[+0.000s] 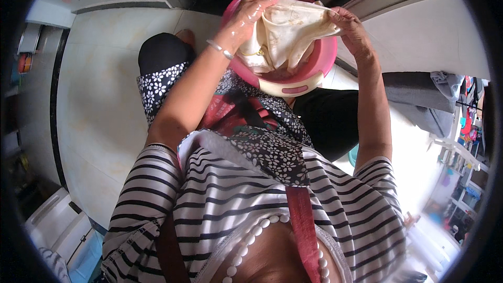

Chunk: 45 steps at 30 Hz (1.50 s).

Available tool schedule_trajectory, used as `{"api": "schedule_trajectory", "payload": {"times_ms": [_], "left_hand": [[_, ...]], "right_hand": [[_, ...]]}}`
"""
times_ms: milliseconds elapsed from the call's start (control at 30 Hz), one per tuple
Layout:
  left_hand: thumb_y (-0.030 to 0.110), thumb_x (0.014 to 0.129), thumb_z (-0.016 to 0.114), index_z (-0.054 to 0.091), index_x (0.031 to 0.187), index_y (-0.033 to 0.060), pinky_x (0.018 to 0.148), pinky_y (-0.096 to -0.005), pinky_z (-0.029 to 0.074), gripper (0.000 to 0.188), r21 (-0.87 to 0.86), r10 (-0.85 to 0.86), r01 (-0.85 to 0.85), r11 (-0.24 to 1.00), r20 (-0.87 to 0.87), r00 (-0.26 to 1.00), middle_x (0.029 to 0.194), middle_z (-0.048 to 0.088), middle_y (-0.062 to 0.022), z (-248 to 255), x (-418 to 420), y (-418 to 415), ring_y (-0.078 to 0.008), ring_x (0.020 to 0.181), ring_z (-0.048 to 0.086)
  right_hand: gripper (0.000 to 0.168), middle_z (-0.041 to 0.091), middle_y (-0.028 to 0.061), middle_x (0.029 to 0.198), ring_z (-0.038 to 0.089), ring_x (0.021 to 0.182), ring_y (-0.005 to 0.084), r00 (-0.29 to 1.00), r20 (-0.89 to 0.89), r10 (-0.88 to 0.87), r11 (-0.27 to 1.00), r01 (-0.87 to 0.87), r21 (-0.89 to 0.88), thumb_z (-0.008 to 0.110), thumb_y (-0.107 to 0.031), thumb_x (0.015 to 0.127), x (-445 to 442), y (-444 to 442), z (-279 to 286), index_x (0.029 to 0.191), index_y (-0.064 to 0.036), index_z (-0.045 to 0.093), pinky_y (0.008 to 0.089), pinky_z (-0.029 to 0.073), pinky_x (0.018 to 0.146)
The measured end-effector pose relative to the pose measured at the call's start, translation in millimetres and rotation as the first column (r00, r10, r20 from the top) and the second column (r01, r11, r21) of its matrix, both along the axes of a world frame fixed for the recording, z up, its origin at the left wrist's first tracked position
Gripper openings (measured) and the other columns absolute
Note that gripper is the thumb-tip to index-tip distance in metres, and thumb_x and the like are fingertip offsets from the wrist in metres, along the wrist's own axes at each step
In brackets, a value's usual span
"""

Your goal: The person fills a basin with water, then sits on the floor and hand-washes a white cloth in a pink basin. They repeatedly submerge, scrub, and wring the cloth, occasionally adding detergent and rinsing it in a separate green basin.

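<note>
A wet cream cloth (292,23) with brownish stains is stretched between my two hands over a pink plastic basin (328,55). My left hand (251,15), wet with shiny suds, holds the cloth's left upper edge; its thumb is hard to make out. At the far right end, my right hand (349,27) pinches a corner between thumb and fingers. The lower folds of the cloth hang into the basin, where some water (281,74) shows. Cream grips with pink insets mark the basin's near and far rim. A silver bangle (220,49) circles my left wrist.
My knees, one under a black floral apron (161,86), flank the basin. Pale floor tiles (98,86) extend to the left. A dark doorway lies beyond the basin, with a white wall (416,35) at right. Grey cloth (420,102) hangs farther right, near cluttered shelves.
</note>
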<state>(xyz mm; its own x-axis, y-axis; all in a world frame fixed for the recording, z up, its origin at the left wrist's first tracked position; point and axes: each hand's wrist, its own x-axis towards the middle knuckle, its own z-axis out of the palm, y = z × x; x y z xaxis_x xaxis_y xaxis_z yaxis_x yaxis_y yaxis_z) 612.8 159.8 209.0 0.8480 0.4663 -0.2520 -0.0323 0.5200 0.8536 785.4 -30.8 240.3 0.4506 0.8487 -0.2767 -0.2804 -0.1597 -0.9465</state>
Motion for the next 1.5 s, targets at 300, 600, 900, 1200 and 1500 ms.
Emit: {"api": "schedule_trajectory", "payload": {"times_ms": [300,600,900,1200,1500], "left_hand": [[0.027,0.073,0.068,0.057,0.090,0.0049,0.078,-0.0214,0.039,0.030,-0.054,-0.014,0.017,0.998,0.060,0.998,0.085,0.057,-0.0011,39.7,-1.3,7.9,-0.0094,0.084,0.051],[0.020,0.079,0.061,0.057,0.088,0.0071,0.072,-0.0202,0.042,0.015,0.091,-0.147,0.133,0.987,0.160,0.976,0.080,0.058,0.0016,61.1,-9.7,8.6,-0.0071,0.076,0.053],[0.028,0.082,0.058,0.049,0.111,0.0006,0.079,-0.0206,0.039,0.041,0.462,-0.361,0.397,0.793,-0.169,0.917,0.098,0.054,-0.0031,65.6,-9.8,3.2,-0.0082,0.085,0.050],[0.009,0.080,0.057,0.059,0.092,0.0025,0.070,-0.0196,0.042,0.014,0.470,-0.254,0.284,0.836,-0.127,0.959,0.083,0.059,0.0002,69.1,-11.3,10.7,-0.0052,0.077,0.052],[0.002,0.084,0.043,0.053,0.105,0.0013,0.087,-0.0278,0.042,0.023,0.236,-0.131,0.089,0.968,0.168,0.977,0.101,0.057,-0.0084,60.4,-11.2,22.1,-0.0148,0.094,0.054]], "right_hand": [[0.014,0.060,0.0020,0.086,0.054,0.081,0.0115,0.989,-0.088,-0.115,0.974,0.130,0.184,0.057,-0.020,0.082,-1.5,-8.1,37.7,0.086,-0.006,0.059,0.0254,0.043,0.075],[0.013,0.058,0.0003,0.081,0.055,0.074,0.0109,0.976,-0.117,-0.181,0.958,0.202,0.204,0.054,-0.020,0.084,-2.7,-12.1,36.2,0.088,-0.008,0.058,0.0247,0.046,0.069],[0.022,0.057,0.0049,0.094,0.054,0.085,0.0142,0.966,-0.252,-0.062,0.961,0.126,0.247,0.060,-0.023,0.079,6.0,-21.0,28.7,0.093,-0.007,0.055,0.0289,0.045,0.077],[0.042,0.055,0.0074,0.107,0.051,0.101,0.0166,0.976,-0.209,0.056,0.967,-0.001,0.254,0.065,-0.015,0.074,-9.7,-13.5,37.6,0.112,-0.004,0.051,0.0278,0.040,0.091],[0.026,0.061,0.0062,0.091,0.057,0.083,0.0133,0.999,-0.046,0.014,0.994,-0.019,-0.110,0.061,-0.011,0.076,-20.7,-15.1,32.4,0.101,-0.003,0.057,0.0305,0.045,0.083]]}}
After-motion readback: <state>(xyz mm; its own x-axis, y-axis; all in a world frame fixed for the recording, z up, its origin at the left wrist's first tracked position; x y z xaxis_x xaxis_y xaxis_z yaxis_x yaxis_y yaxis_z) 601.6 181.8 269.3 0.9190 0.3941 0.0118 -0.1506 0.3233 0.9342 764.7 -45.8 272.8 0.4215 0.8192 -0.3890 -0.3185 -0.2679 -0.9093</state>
